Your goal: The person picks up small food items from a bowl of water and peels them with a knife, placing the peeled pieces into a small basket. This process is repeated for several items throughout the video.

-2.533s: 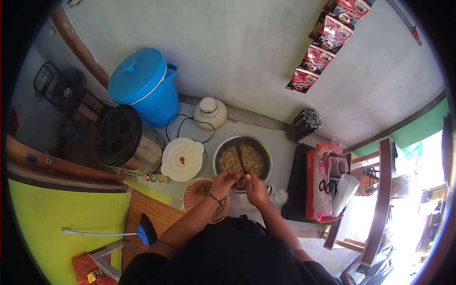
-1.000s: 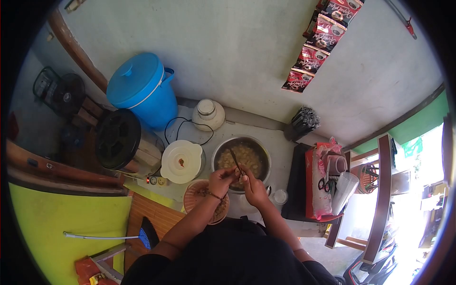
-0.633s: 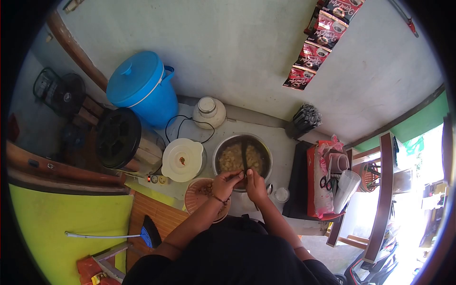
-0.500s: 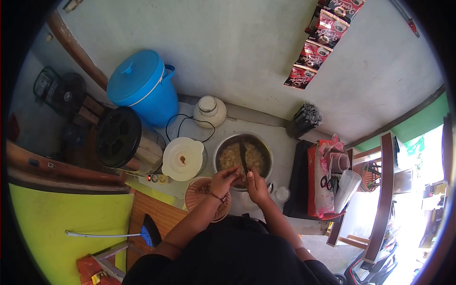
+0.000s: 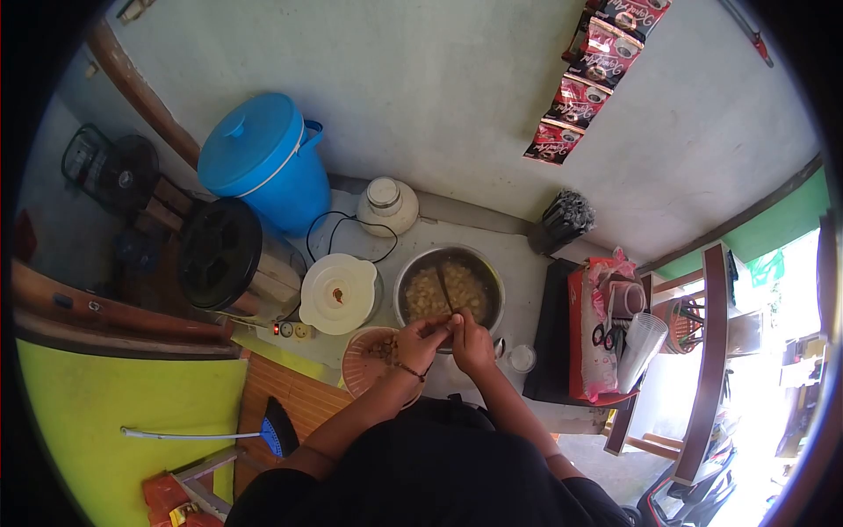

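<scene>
My right hand (image 5: 474,344) is closed around a knife (image 5: 445,285), whose dark blade points away from me over a metal bowl (image 5: 501,309). My left hand (image 5: 419,342) has its fingers pinched close against the right fingertips. What it pinches is too small to make out. Pale chunks (image 5: 428,288) lie in cloudy liquid inside the bowl. Under my left wrist stands a pinkish ribbed basket (image 5: 354,367) with brownish scraps in it, partly covered by my forearm.
A cream lidded container (image 5: 329,285) stands left of the bowl, with a round white jar (image 5: 387,208) and a blue cooler (image 5: 263,158) behind. At right are a glass (image 5: 522,358), a spoon (image 5: 500,347), and a red box (image 5: 580,351) with scissors and plastic cups.
The knife blade has turned and now looks narrower, tilted slightly left. My left hand has moved a little right and nearer to me, and the right hand's fingers have curled in closer.
</scene>
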Motion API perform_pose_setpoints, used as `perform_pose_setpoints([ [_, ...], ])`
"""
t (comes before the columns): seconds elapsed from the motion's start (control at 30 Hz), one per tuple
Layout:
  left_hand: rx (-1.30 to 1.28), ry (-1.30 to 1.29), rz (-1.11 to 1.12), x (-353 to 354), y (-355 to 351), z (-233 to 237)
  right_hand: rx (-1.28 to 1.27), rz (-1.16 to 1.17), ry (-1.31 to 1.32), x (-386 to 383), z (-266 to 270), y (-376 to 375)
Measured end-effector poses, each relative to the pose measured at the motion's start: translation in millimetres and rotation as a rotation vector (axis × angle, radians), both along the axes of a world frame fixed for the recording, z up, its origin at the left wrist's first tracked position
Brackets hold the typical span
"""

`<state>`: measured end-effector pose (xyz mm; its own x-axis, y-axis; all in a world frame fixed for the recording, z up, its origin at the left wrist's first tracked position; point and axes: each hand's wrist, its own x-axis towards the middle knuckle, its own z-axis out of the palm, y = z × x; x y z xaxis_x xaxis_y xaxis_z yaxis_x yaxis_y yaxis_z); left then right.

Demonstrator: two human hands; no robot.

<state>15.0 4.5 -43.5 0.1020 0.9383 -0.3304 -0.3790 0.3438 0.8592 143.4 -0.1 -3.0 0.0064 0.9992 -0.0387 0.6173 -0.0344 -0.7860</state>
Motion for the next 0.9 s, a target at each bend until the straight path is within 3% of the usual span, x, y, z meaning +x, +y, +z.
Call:
perform_pose_setpoints([
  [0.17, -0.148, -0.233, 0.046, -4.4, 5.8, -5.0, -0.058, -0.017, 0.29, 5.3, -6.8, 0.0],
  [0.23, -0.176, -0.303, 0.029, -8.9, 9.3, -5.6, -0.001, 0.041, 0.255, 3.9, 2.8, -1.6],
  [0.53, 0.052, 0.089, 0.092, -9.0, 7.6, -1.0, 0.016, 0.083, -0.007, -1.9, 15.9, -5.0],
  [0.67, 0.005, 0.068, 0.061, 0.7, 0.8, 6.8, -0.053, 0.047, -0.131, -3.5, 4.5, -1.3],
  [0.77, 0.046, 0.139, 0.026, 0.1, -0.1, 4.5, 0.025, 0.008, 0.153, -0.6, -14.9, -0.7],
  [0.9, 0.162, 0.308, -0.04, -9.5, 10.7, -0.3, -0.144, -0.049, 0.141, 1.3, -5.6, 1.8],
])
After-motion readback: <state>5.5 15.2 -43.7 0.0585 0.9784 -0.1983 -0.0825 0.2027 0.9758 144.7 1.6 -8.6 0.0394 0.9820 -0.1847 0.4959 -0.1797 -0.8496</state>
